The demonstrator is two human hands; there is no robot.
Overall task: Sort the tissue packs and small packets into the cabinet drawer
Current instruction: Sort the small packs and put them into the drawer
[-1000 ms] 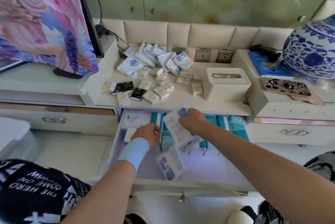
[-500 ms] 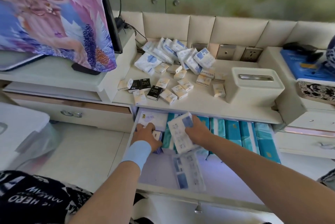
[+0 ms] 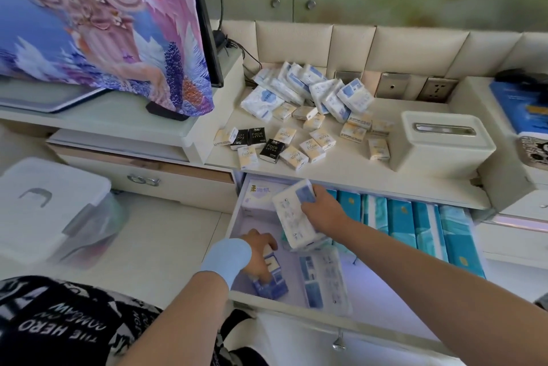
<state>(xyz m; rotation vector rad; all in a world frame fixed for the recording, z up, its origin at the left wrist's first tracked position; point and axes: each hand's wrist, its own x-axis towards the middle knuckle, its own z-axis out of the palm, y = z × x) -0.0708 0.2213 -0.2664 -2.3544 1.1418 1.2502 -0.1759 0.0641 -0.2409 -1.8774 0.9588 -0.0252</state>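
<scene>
Inside the open drawer (image 3: 296,310), the left hand (image 3: 257,250) curls round a small blue packet (image 3: 274,279). The right hand (image 3: 324,211) grips a white tissue pack (image 3: 292,218). Teal packs (image 3: 415,229) stand in a row to its right, and a clear-wrapped pack (image 3: 323,279) lies flat below it.

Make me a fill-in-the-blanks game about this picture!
1. The right hand holds a white pack above the open ____.
2. The small pack gripped by the left hand is ____.
3. On the counter, among the cream packets, three packets are ____.
4. The teal packs stand to the ____ of the white pack.

Missing words: drawer, blue, black, right.
</scene>
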